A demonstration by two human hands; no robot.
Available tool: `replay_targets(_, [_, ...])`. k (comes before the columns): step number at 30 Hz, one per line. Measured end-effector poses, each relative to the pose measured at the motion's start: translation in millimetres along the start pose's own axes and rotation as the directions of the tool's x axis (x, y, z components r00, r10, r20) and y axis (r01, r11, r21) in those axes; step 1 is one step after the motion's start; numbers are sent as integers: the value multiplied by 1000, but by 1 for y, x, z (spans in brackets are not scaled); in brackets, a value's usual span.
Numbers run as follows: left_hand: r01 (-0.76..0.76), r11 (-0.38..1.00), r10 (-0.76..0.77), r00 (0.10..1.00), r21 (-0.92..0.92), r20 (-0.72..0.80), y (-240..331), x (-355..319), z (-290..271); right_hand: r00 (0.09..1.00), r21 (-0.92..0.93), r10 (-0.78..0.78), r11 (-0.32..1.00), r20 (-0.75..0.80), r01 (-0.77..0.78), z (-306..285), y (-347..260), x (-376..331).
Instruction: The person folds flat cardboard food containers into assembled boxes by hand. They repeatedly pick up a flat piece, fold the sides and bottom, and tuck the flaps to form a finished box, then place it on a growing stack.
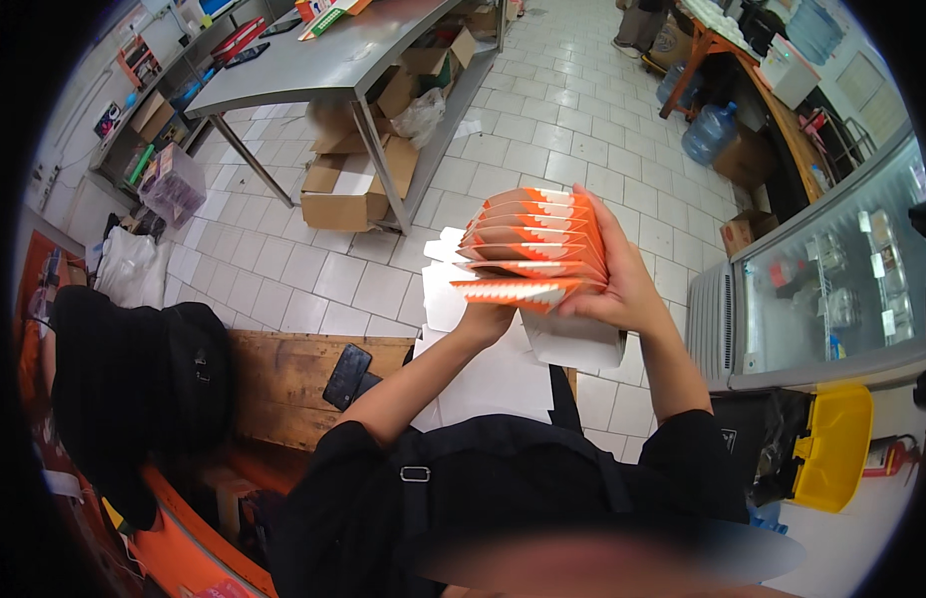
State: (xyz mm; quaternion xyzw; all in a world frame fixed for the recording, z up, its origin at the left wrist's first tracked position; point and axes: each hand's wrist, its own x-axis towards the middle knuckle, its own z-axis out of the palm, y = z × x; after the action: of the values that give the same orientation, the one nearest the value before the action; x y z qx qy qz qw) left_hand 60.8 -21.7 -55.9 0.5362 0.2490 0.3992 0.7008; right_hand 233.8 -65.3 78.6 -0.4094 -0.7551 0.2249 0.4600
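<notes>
both hands grip 1 fanned stack of flat orange-and-white cartons [530,244], held up in front of the chest above the tiled floor [582,130]. the right hand [622,279] wraps the stack's right side, fingers curled over the top edges and thumb near the bottom. the left hand [486,317] pinches it from below at the lower left corner, closed tight on the card. the cartons spread like a fan, with their orange edges facing the camera.

just under the hands lie loose white flat sheets [498,374], spread over a wooden bench [283,384]. a black phone [346,376] lies on that bench, left of the left forearm. further left sits a black bag [134,379].

beyond the stack, a steel table [333,60] stands with open cardboard boxes [348,184] under and beside it. to the right is a glass-fronted display fridge [831,269], and below it a bin with a yellow lid [831,444]. a blue water jug [710,132] stands on the floor far right, near a wooden counter.
</notes>
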Motion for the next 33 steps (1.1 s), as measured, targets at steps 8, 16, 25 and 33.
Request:
replay_targets(8, [-358, 902, 284, 913, 242, 294, 67, -14, 4, 970, -337, -37, 934, 242, 120, -34, -6, -26])
replay_targets(16, [-93, 985, -47, 655, 143, 754, 36, -61, 41, 162, -290, 293, 956, 942, -40, -37, -42, -52])
replay_targets(25, [282, 945, -4, 521, -168, 854, -8, -64, 70, 241, 603, -582, 575, 776, -553, 17, 16, 19])
replay_targets(33, [-72, 995, 100, 674, -69, 732, 2, -63, 36, 928, 539, 312, 756, 203, -372, 39, 82, 17])
